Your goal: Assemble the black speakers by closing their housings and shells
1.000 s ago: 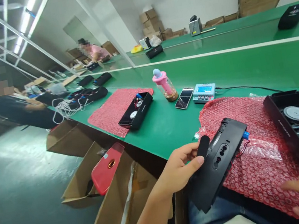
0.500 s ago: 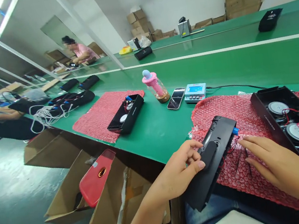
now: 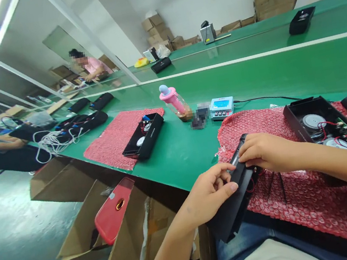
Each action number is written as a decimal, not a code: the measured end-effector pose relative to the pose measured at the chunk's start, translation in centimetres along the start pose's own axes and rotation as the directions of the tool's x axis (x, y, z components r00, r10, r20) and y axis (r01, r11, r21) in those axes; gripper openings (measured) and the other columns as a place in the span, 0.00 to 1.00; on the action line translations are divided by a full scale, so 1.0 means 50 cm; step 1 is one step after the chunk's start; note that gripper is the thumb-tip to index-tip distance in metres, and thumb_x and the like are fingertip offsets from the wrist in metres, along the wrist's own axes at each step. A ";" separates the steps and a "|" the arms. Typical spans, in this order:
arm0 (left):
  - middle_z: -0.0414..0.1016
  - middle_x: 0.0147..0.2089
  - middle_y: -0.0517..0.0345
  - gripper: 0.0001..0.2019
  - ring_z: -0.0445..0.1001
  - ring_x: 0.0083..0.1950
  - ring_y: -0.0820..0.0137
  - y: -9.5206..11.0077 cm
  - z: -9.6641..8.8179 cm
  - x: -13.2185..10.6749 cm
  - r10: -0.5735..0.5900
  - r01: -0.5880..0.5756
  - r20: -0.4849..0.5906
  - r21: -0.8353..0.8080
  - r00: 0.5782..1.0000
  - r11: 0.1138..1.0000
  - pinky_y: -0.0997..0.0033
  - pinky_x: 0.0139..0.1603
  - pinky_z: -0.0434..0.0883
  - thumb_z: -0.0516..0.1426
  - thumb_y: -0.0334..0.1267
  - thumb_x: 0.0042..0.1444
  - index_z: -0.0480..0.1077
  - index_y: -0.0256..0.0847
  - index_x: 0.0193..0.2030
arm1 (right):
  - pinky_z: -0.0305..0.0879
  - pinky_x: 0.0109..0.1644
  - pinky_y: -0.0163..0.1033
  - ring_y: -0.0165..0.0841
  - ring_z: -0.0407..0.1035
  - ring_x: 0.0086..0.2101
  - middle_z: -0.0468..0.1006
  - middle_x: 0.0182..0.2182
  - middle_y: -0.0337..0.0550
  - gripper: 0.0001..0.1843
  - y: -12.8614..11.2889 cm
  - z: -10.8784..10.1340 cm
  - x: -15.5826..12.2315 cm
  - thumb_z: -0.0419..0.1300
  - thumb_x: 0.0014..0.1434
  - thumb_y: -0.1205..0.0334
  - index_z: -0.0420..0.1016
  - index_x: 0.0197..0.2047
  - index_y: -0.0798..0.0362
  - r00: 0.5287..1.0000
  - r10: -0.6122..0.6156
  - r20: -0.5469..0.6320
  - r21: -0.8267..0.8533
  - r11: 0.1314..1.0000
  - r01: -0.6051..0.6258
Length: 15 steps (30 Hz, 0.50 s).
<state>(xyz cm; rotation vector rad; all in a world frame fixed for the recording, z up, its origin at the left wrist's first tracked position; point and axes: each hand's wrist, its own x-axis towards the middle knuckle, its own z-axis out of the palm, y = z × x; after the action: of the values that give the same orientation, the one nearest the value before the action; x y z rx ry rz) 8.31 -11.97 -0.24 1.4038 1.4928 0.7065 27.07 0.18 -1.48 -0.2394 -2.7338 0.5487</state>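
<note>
My left hand [image 3: 212,192] grips the near edge of a long black speaker panel [image 3: 231,209] that rests tilted over the table edge and my lap. My right hand [image 3: 262,153] lies curled over the panel's far end, fingers pressing on it. The panel lies partly on a red bubble-wrap sheet [image 3: 305,201]. Thin red and black wires [image 3: 275,181] run from under the panel across the wrap. To the right stands an open black speaker housing [image 3: 321,125] with round drivers inside.
On the green table [image 3: 283,71] stand a pink bottle [image 3: 174,103], a blurred phone [image 3: 199,116] and a small meter [image 3: 222,107]. Another open housing [image 3: 143,136] sits on red wrap at left. Cardboard boxes [image 3: 119,241] stand below the edge. Other people work farther left.
My right hand has come in from the right and closed over the far end of the panel. The left hand has kept its hold, and the view has shifted slightly.
</note>
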 end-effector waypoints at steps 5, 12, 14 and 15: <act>0.71 0.29 0.63 0.11 0.66 0.27 0.74 -0.006 0.011 -0.022 0.165 -0.107 -0.166 0.312 0.972 0.944 0.74 0.32 0.64 0.60 0.35 0.51 0.75 0.46 0.43 | 0.65 0.42 0.38 0.33 0.69 0.37 0.79 0.37 0.43 0.13 0.003 -0.016 0.000 0.57 0.55 0.76 0.79 0.39 0.53 0.998 -0.036 0.051 0.083 0.996 0.032; 0.77 0.39 0.55 0.10 0.74 0.38 0.69 -0.023 0.016 -0.029 0.422 -0.246 -0.200 0.569 0.884 0.785 0.72 0.42 0.69 0.57 0.37 0.57 0.75 0.43 0.44 | 0.64 0.38 0.37 0.33 0.70 0.33 0.80 0.30 0.41 0.12 0.010 -0.008 0.006 0.59 0.51 0.78 0.79 0.33 0.53 0.999 0.034 0.019 0.147 0.988 -0.036; 0.76 0.39 0.55 0.10 0.74 0.41 0.69 -0.024 0.017 -0.031 0.472 -0.274 -0.194 0.605 0.860 0.748 0.73 0.44 0.70 0.56 0.35 0.58 0.74 0.42 0.45 | 0.64 0.38 0.37 0.32 0.70 0.33 0.80 0.30 0.41 0.11 0.010 -0.006 0.007 0.59 0.52 0.77 0.79 0.32 0.53 0.999 0.043 0.008 0.168 0.985 -0.044; 0.76 0.39 0.55 0.10 0.74 0.42 0.69 -0.023 0.018 -0.032 0.495 -0.289 -0.192 0.616 0.847 0.733 0.74 0.44 0.70 0.56 0.35 0.58 0.74 0.42 0.46 | 0.65 0.39 0.36 0.31 0.70 0.33 0.80 0.31 0.41 0.10 0.009 -0.006 0.007 0.59 0.52 0.77 0.79 0.32 0.54 0.999 0.045 0.003 0.181 0.983 -0.045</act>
<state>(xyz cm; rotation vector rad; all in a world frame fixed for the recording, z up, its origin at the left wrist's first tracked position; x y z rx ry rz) 8.46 -13.89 -1.23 2.2054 1.7851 0.8430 26.91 0.78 -1.31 -0.2559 -2.6618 0.8038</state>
